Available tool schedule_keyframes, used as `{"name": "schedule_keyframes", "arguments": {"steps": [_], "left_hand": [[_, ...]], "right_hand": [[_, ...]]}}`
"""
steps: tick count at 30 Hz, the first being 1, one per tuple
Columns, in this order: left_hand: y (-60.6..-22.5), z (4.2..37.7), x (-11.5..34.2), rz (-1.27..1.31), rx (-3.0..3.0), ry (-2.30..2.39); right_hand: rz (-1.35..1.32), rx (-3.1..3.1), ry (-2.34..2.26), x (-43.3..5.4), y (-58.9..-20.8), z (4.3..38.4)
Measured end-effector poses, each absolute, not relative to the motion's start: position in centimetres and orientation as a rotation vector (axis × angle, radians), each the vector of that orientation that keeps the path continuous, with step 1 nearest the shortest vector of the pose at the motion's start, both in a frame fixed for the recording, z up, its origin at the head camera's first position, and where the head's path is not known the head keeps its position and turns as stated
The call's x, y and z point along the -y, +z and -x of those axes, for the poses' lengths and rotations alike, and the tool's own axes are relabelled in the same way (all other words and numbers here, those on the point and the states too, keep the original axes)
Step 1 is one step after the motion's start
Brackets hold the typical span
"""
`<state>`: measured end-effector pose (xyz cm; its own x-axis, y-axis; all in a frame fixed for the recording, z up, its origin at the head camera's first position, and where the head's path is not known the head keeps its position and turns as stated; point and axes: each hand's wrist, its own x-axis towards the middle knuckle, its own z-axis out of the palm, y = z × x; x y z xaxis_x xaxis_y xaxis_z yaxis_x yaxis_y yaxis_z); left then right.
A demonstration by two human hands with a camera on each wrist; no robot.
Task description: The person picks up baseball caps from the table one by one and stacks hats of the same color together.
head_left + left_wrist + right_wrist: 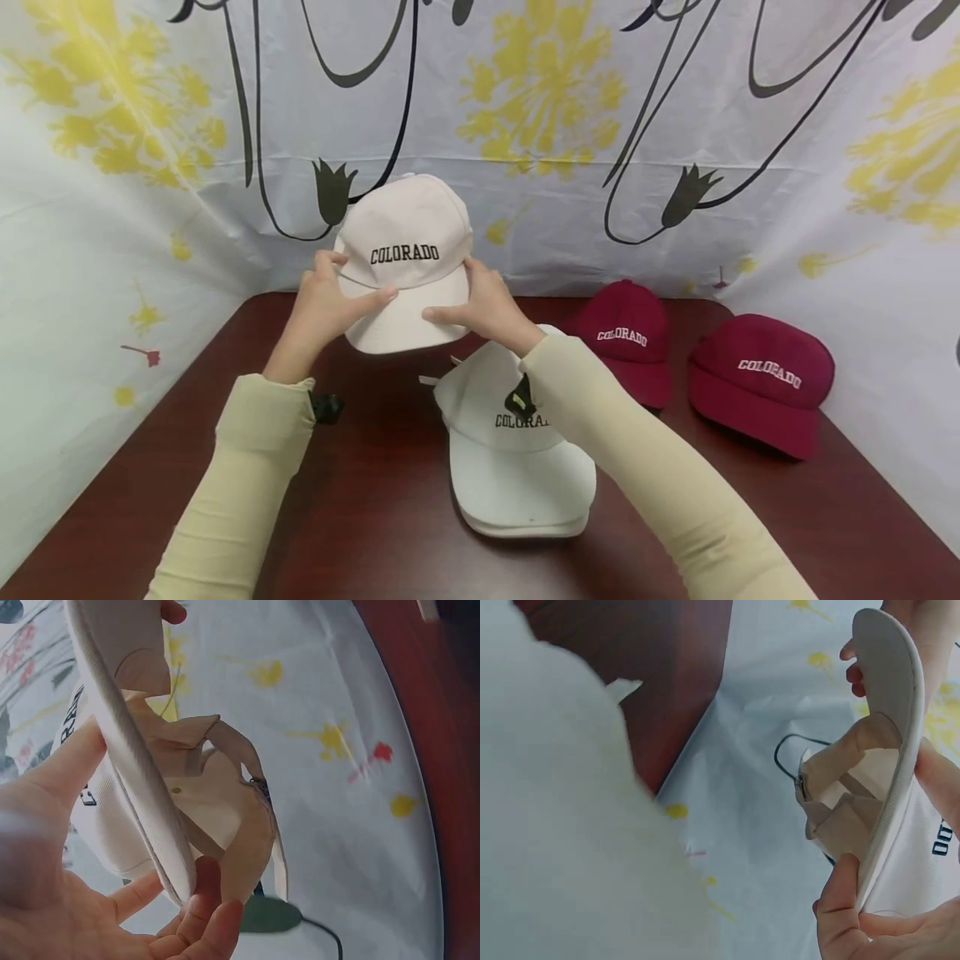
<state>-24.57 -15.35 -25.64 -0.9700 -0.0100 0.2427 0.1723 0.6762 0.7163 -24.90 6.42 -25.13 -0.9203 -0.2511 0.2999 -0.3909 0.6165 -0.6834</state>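
Observation:
A cream baseball cap (408, 225) with dark COLORADO lettering is held up above the back of the table. My left hand (321, 304) grips its left side, thumb on top of the brim and fingers beneath. On the other side my right hand (483, 304) holds it the same way, thumb over the brim. Both wrist views show the hollow inside of the cap (225, 802) and its back strap. Below my right forearm lies a stack of white caps (517, 483), brims toward me, its top lettering partly hidden by the sleeve.
Two maroon caps, one at the back (626, 333) and one farther right (765, 375), sit on the dark red-brown table (360, 500). A patterned white cloth (540, 217) with yellow flowers hangs behind the table and along both sides.

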Motion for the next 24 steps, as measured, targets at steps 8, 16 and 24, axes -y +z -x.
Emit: {"name": "schedule_keyframes", "arguments": {"steps": [8, 16, 24], "left_hand": [[-26.1, 24.6, 11.7, 0.227, 2.648, -1.177], [-26.0, 23.3, 9.1, 0.299, 2.660, -1.159], [-26.3, 21.7, 6.6, 0.329, 2.705, -1.103]], "right_hand": [[-0.443, 2.702, 1.136, -10.2, -25.1, 23.3], [-0.373, 2.741, 1.167, -13.1, -24.8, 20.9], [-0.377, 2.726, 1.186, -15.7, -25.8, 18.6]]}}
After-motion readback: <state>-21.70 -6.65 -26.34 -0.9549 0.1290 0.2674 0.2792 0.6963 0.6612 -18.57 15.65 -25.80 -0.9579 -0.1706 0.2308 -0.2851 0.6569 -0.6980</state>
